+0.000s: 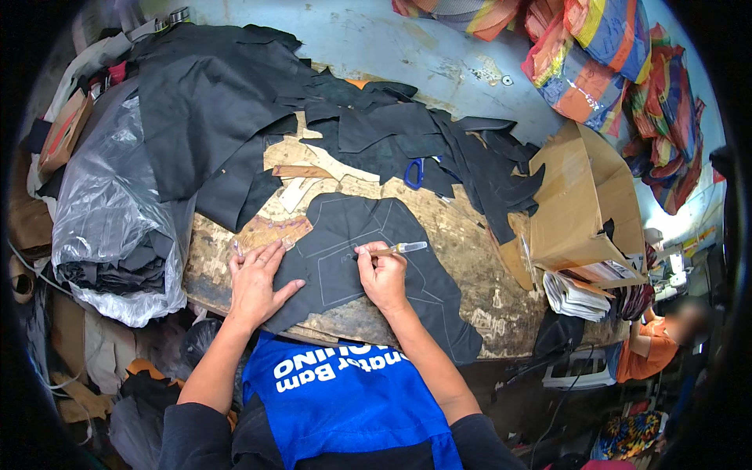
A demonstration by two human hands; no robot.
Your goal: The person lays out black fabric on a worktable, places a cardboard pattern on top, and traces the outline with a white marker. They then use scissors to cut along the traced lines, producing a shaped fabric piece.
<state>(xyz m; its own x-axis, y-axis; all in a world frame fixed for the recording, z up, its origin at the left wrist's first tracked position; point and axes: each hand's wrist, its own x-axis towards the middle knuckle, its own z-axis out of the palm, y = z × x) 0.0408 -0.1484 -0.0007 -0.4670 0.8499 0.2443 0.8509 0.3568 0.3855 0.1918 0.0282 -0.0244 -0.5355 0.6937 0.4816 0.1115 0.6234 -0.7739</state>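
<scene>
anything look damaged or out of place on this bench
Mostly wear: the wooden tabletop looks scuffed and blotched. Black pieces lie in an untidy heap beyond the pale-lined black sheet. I see no fresh spill.

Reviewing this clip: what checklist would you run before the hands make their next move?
1. Slim pen with pale end gripped in right hand: ok.
2. Pen tip touching the irregular black leather-like sheet: cannot tell, hidden.
3. Left hand touching the sheet: ok, at its left side.
4. Thin white lines visible on the sheet: ok.
5. Blue-handled scissors apart from the sheet: ok.
6. Sheet clear of the worn wooden table's near edge: not ok.
</scene>
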